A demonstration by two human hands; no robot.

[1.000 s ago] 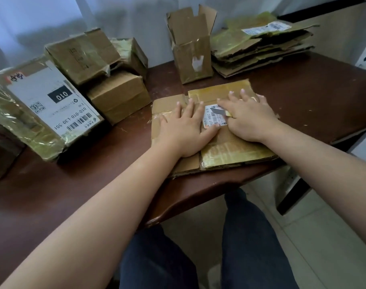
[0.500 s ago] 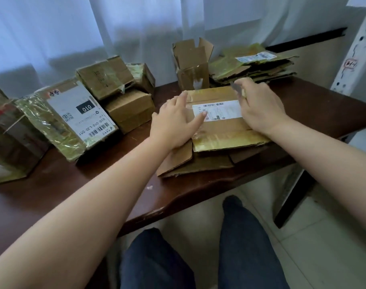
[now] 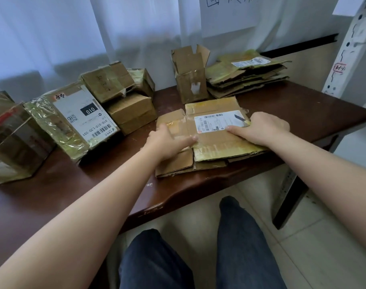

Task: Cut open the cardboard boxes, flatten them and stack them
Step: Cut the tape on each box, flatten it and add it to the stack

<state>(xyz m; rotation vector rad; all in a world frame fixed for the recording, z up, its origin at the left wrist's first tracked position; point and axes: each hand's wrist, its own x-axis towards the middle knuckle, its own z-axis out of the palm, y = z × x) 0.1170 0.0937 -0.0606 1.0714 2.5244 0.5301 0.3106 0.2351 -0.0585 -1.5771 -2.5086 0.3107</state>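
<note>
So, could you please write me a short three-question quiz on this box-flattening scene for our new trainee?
1. True or false: both hands grip the flattened box by its edges.
2. Where is the stack of flattened cardboard? A) on the floor B) far right of the table C) on the person's lap
3. What stands just left of that stack?

Key
1. True: the left hand takes the left edge and the right hand the right edge, a small blade showing at its fingers.
2. B.
3. An upright opened box, flaps raised.
</note>
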